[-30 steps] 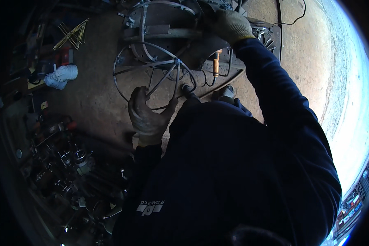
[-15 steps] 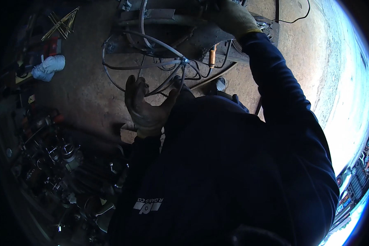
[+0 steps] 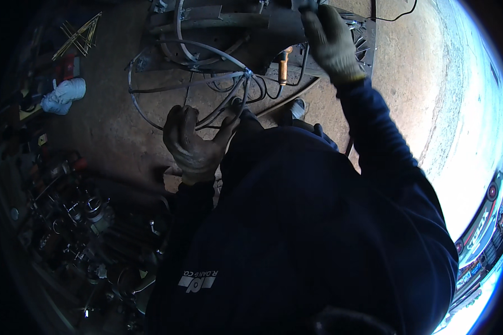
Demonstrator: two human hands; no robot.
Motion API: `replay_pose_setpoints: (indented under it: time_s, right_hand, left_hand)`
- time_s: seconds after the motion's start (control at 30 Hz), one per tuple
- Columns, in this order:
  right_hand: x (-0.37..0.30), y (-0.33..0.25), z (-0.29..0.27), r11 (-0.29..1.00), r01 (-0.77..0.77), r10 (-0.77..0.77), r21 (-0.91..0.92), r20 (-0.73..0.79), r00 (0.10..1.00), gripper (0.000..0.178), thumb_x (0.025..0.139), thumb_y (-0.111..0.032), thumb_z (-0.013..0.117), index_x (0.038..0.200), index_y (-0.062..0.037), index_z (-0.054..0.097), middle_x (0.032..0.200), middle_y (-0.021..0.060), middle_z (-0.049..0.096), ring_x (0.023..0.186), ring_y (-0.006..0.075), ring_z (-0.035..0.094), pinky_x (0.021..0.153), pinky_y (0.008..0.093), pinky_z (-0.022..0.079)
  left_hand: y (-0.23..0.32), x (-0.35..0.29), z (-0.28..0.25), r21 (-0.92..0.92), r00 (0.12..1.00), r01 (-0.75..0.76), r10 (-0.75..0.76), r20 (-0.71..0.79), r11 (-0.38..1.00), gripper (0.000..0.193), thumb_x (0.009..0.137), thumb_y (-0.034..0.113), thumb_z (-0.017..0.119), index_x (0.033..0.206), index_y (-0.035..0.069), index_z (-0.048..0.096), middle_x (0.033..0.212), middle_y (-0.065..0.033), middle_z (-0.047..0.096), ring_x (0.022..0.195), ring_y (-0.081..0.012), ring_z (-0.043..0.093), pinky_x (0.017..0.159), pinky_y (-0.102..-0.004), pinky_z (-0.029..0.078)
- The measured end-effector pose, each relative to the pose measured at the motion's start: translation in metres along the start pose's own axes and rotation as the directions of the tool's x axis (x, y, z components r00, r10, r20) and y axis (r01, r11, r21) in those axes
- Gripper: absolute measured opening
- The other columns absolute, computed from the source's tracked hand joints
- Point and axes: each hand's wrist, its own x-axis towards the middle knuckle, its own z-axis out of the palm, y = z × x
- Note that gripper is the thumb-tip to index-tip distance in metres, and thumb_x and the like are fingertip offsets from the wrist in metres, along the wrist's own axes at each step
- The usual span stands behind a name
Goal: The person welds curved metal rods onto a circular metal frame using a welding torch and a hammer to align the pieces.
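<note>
My left hand [image 3: 193, 145], in a work glove, is at the lower curve of a frame of bent metal rods [image 3: 190, 86]. Its thumb stands well apart from its fingers, and a rod runs through the space between; whether they touch it cannot be told. Farther up, my gloved right hand [image 3: 332, 47] has its fingers together at a dark object [image 3: 307, 6] by the picture's upper edge, too dark to name. Beneath that hand lies a metal worktop [image 3: 218, 25] carrying plates and curved bars. An orange-handled tool [image 3: 283, 70] with a black cable hangs at its near side.
Thin yellowish rods [image 3: 79, 36] lie crossed at the far left. Below them are a red item [image 3: 70, 67] and a pale bundled cloth [image 3: 64, 96]. Dark machine parts [image 3: 89, 218] crowd the lower left. Cables trail near my shoe [image 3: 298, 109]; a car [image 3: 480, 223] stands at right.
My right hand has come down and toward me from the upper edge, showing more of the glove. The whole view has shifted slightly; my left hand keeps its pose by the rod frame.
</note>
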Motion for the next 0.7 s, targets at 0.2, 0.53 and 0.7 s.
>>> replay_pose_setpoints:
  time_s: [0.2,0.53,0.7]
  right_hand:
    - [-0.078,-0.036,-0.029,0.812,-0.376,0.321,0.447,0.196,0.927,0.037,0.103,-0.033,0.056,0.124,-0.002,0.062,0.083,0.0078,0.062,0.073,0.011,0.058,0.067,0.0277,0.047]
    - [-0.124,-0.032,-0.028,0.871,-0.468,0.395,0.148,0.355,0.847,0.04,0.103,-0.032,0.053,0.126,-0.0009,0.062,0.086,0.0093,0.064,0.079,0.019,0.061,0.072,0.0335,0.049]
    - [-0.133,-0.022,-0.022,0.866,-0.482,0.421,0.135,0.322,0.848,0.04,0.1,-0.03,0.058,0.125,0.0006,0.061,0.094,0.0189,0.068,0.086,0.0317,0.068,0.076,0.0392,0.053]
  left_hand:
    - [0.002,0.005,0.003,-0.039,0.987,-0.059,0.064,0.149,0.997,0.08,0.071,0.04,0.091,0.128,0.002,0.051,0.118,-0.0177,0.05,0.1,-0.031,0.059,0.075,-0.0403,0.058]
    - [-0.005,0.0,0.015,0.096,0.964,-0.18,0.156,0.216,0.979,0.077,0.074,0.049,0.086,0.13,0.007,0.054,0.118,-0.0107,0.05,0.107,-0.0301,0.055,0.084,-0.0435,0.052]
    - [-0.002,0.003,0.015,0.194,0.955,-0.204,0.152,0.254,0.96,0.078,0.077,0.053,0.082,0.133,0.008,0.053,0.118,-0.0099,0.05,0.108,-0.0287,0.055,0.086,-0.044,0.05]
